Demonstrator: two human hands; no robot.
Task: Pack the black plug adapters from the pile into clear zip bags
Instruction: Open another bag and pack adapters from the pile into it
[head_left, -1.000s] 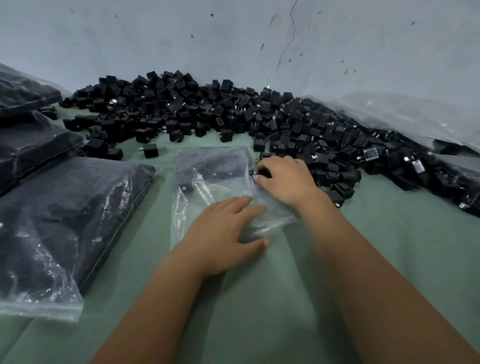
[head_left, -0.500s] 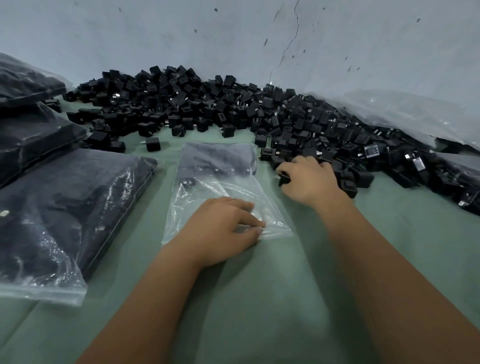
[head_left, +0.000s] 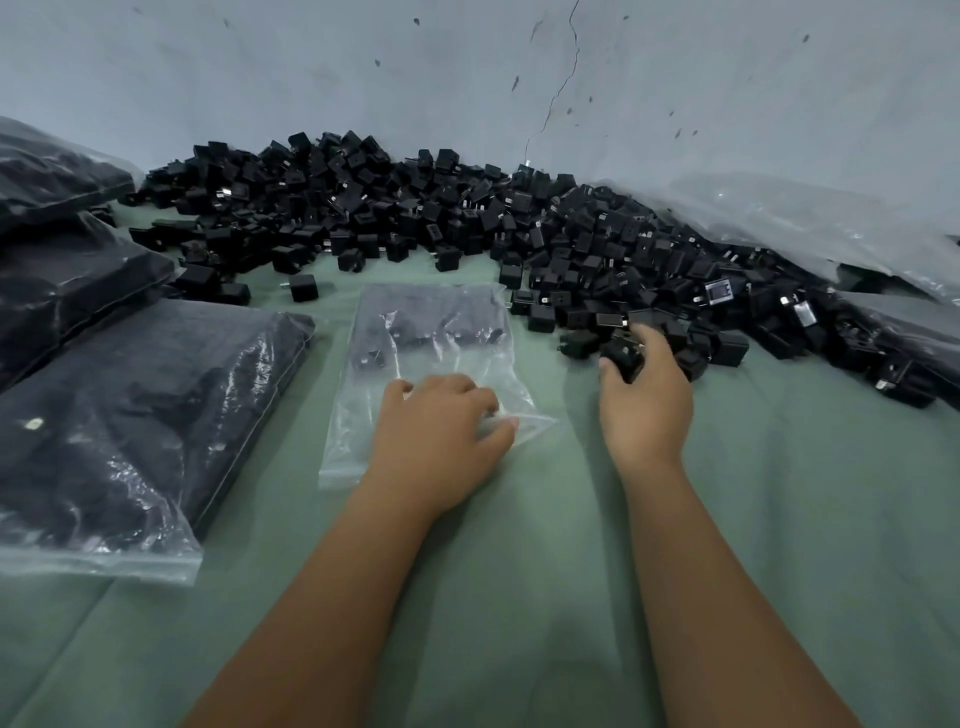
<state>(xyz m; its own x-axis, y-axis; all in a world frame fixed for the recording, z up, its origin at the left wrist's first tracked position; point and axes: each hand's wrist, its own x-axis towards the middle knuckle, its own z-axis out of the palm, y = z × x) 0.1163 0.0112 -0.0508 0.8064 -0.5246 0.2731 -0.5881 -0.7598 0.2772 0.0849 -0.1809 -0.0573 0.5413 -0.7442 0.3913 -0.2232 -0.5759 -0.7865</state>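
Right hand (head_left: 644, 395) curls round a black adapter (head_left: 621, 358) at the pile's (head_left: 467, 223) five-o'clock edge: light, rigid, grip its flat sides; left hand (head_left: 441, 436) pinches the limp, slippery zip bag's (head_left: 431, 332) near mouth on the bench (head_left: 571, 519)

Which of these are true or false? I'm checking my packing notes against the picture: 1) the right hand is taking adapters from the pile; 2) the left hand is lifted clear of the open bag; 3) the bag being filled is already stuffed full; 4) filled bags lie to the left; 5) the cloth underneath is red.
1) True: the right hand grips black adapters at the near edge of the pile.
2) False: the left hand rests on the open bag near its mouth.
3) False: only its far end holds adapters; the near part is flat and clear.
4) True: filled bags lie on the left.
5) False: the cloth is green.
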